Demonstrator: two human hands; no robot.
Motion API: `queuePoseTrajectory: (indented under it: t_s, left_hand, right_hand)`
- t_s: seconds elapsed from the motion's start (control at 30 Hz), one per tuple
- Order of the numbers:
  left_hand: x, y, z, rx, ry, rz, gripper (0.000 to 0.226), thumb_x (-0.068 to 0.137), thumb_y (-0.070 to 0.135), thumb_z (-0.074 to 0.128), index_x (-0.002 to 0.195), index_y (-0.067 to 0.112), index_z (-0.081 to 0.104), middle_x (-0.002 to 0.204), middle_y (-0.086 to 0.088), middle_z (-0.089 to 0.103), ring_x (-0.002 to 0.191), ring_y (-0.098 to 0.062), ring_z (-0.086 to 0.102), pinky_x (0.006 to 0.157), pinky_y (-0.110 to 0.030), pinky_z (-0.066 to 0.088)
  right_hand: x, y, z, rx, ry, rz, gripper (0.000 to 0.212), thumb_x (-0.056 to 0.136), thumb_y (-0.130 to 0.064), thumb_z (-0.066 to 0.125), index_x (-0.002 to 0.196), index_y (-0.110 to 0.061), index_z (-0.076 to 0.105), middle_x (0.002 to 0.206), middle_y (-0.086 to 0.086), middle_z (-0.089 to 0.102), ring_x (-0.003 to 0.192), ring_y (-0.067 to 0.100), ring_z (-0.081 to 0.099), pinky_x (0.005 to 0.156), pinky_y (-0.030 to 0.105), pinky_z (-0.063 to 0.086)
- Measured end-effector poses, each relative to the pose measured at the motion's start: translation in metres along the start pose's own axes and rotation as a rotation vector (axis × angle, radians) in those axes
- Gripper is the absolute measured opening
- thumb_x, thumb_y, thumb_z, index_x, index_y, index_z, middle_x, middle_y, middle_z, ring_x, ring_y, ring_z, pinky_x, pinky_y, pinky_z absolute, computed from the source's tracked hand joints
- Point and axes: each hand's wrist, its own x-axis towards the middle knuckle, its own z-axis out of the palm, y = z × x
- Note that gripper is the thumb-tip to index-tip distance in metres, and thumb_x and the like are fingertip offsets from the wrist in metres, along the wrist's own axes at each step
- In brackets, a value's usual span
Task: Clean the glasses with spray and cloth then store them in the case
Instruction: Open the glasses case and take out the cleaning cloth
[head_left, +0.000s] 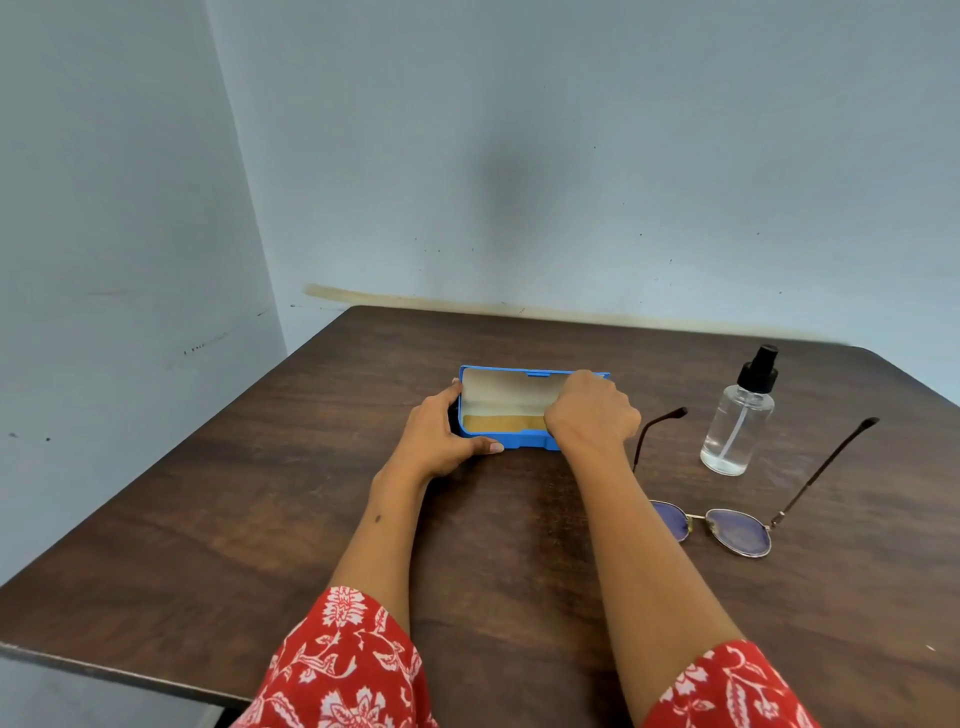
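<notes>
A blue glasses case (524, 444) stands open in the middle of the dark wooden table (260, 493), its pale-lined lid tilted up. Something tan (501, 423), perhaps a cloth, lies inside the base. My left hand (441, 434) grips the case's left end. My right hand (589, 415) reaches into the case's right end with its fingers hidden inside, so I cannot tell what they touch. The glasses (737, 530), metal-framed with tinted lenses, lie on the table to the right with both arms unfolded. A clear spray bottle (737, 421) with a black pump stands upright behind them.
The table sits in a corner, with grey-blue walls (467, 182) behind and to the left. Its left edge (104, 670) runs diagonally toward me. My red floral sleeves (343, 670) fill the bottom of the view.
</notes>
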Motion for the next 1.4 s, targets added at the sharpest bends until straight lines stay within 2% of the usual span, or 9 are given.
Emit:
queuePoseTrajectory:
  t_s: [0.27, 0.47, 0.57, 0.7, 0.83, 0.97, 1.07, 1.2, 1.4]
  left_hand:
    - [-0.001, 0.001, 0.0, 0.0, -0.007, -0.014, 0.101, 0.066, 0.021, 0.084, 0.147, 0.011, 0.024, 0.152, -0.004, 0.031, 0.14, -0.022, 0.03, 0.114, -0.039, 0.029]
    - [-0.003, 0.005, 0.0, 0.02, -0.019, -0.028, 0.099, 0.07, 0.021, 0.082, 0.148, 0.013, 0.02, 0.153, -0.004, 0.029, 0.14, -0.022, 0.028, 0.113, -0.038, 0.027]
    - [-0.006, 0.006, 0.001, 0.025, -0.008, -0.04, 0.102, 0.071, 0.021, 0.081, 0.149, 0.013, 0.016, 0.156, -0.004, 0.021, 0.142, -0.023, 0.022, 0.113, -0.036, 0.024]
    - [-0.013, 0.006, -0.001, 0.043, -0.015, -0.078, 0.121, 0.069, 0.023, 0.082, 0.149, 0.012, -0.008, 0.159, -0.004, 0.001, 0.146, -0.024, 0.003, 0.118, -0.04, 0.013]
    - [-0.029, 0.017, -0.002, 0.159, -0.027, -0.056, 0.115, 0.074, 0.014, 0.073, 0.148, 0.013, -0.014, 0.158, -0.003, -0.016, 0.145, -0.02, -0.012, 0.119, -0.04, 0.002]
    - [-0.068, 0.05, -0.004, -0.224, 0.067, 0.123, 0.076, 0.081, 0.006, 0.064, 0.146, 0.015, 0.025, 0.155, -0.003, 0.023, 0.143, -0.017, 0.02, 0.113, -0.029, 0.023]
    - [-0.108, 0.084, 0.005, -0.738, -0.114, 0.236, 0.048, 0.073, 0.027, 0.069, 0.118, 0.014, 0.059, 0.117, -0.001, 0.065, 0.116, -0.014, 0.058, 0.094, -0.021, 0.046]
    - [-0.144, 0.099, 0.027, -0.763, -0.21, 0.187, 0.032, 0.075, 0.016, 0.076, 0.101, 0.001, 0.067, 0.089, -0.007, 0.074, 0.087, -0.016, 0.068, 0.08, -0.028, 0.056]
    - [-0.175, 0.099, 0.034, -0.812, -0.216, 0.01, 0.03, 0.069, 0.015, 0.07, 0.095, 0.002, 0.069, 0.09, -0.017, 0.073, 0.077, -0.019, 0.071, 0.074, -0.028, 0.058]
  right_hand:
    - [-0.014, -0.016, -0.032, 0.138, 0.119, -0.088, 0.021, 0.086, -0.004, 0.056, 0.106, -0.007, 0.057, 0.114, 0.011, 0.058, 0.107, 0.03, 0.057, 0.071, 0.032, 0.04]
    - [-0.024, -0.02, -0.067, 0.223, 0.241, -0.225, 0.021, 0.085, -0.003, 0.054, 0.072, -0.012, 0.04, 0.085, 0.005, 0.049, 0.092, 0.027, 0.056, 0.065, 0.03, 0.036]
    - [-0.028, -0.015, -0.083, 0.256, 0.244, -0.273, 0.005, 0.084, -0.007, 0.056, 0.087, -0.01, 0.057, 0.084, 0.004, 0.049, 0.084, 0.026, 0.052, 0.065, 0.028, 0.036]
    - [-0.036, -0.003, -0.1, 0.275, 0.219, -0.327, 0.016, 0.082, -0.015, 0.062, 0.098, -0.012, 0.064, 0.089, 0.005, 0.058, 0.082, 0.023, 0.053, 0.065, 0.027, 0.036]
    - [-0.05, 0.012, -0.11, 0.272, 0.178, -0.376, 0.018, 0.084, -0.02, 0.061, 0.101, -0.014, 0.064, 0.086, 0.003, 0.058, 0.083, 0.023, 0.055, 0.066, 0.027, 0.037]
    - [-0.069, 0.028, -0.109, 0.264, 0.102, -0.428, 0.015, 0.085, -0.023, 0.059, 0.094, -0.014, 0.066, 0.083, 0.004, 0.061, 0.09, 0.027, 0.059, 0.07, 0.03, 0.043]
    - [-0.081, 0.038, -0.105, 0.276, 0.027, -0.452, 0.016, 0.084, -0.026, 0.06, 0.096, -0.02, 0.068, 0.095, 0.004, 0.066, 0.096, 0.028, 0.06, 0.078, 0.032, 0.047]
    - [-0.087, 0.053, -0.098, 0.262, 0.004, -0.444, 0.016, 0.084, -0.033, 0.062, 0.096, -0.024, 0.068, 0.104, 0.004, 0.067, 0.102, 0.027, 0.059, 0.084, 0.034, 0.048]
    - [-0.085, 0.076, -0.092, 0.331, 0.05, -0.392, 0.02, 0.08, -0.038, 0.068, 0.091, -0.021, 0.07, 0.085, 0.001, 0.061, 0.091, 0.025, 0.06, 0.074, 0.031, 0.044]
